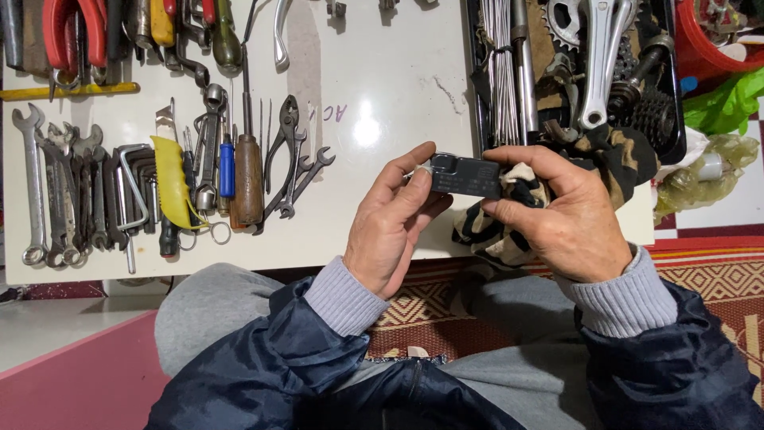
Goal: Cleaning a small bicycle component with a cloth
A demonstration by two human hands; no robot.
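Note:
A small dark grey metal tool block (465,175) is held between both hands above the edge of a white table (382,87). My left hand (391,225) pinches its left end with thumb and fingers. My right hand (557,211) grips its right end together with a black and cream patterned rag (493,227) that hangs below the block. Dark blue jacket sleeves with grey cuffs cover both wrists.
Wrenches (48,187), hex keys, a yellow-handled tool (171,179), screwdrivers (247,171) and pliers (286,155) lie in rows on the table's left. A black tray (676,95) at the right holds spokes, a crank arm (601,60) and sprockets. A patterned red mat (716,271) lies below.

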